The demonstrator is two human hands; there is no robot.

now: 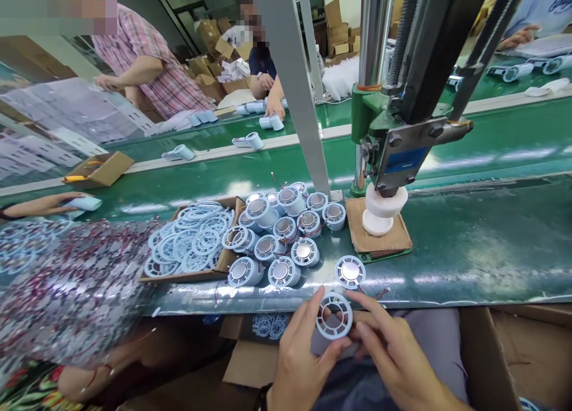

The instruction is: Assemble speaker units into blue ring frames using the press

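Note:
My left hand (pixel 297 351) is wrapped around the left side of a light-blue round housing (pixel 334 317) with a spoked ring on top. The curled fingers of my right hand (pixel 395 351) grip its right side. Its open ring faces up toward me, in front of the bench edge. Just beyond my fingertips lies a similar blue piece with a silver disc (pixel 350 271) and thin red wires. Several blue housings with silver discs (pixel 281 272) are clustered behind and to the left.
A cardboard box of blue rings (pixel 192 238) stands left of the housings. A press with a white pad (pixel 386 201) rises at the back right. Blurred wired parts (pixel 89 280) spread at left, near another person's hand (pixel 58 204). Beyond runs a green conveyor (pixel 214 170); other people sit across it.

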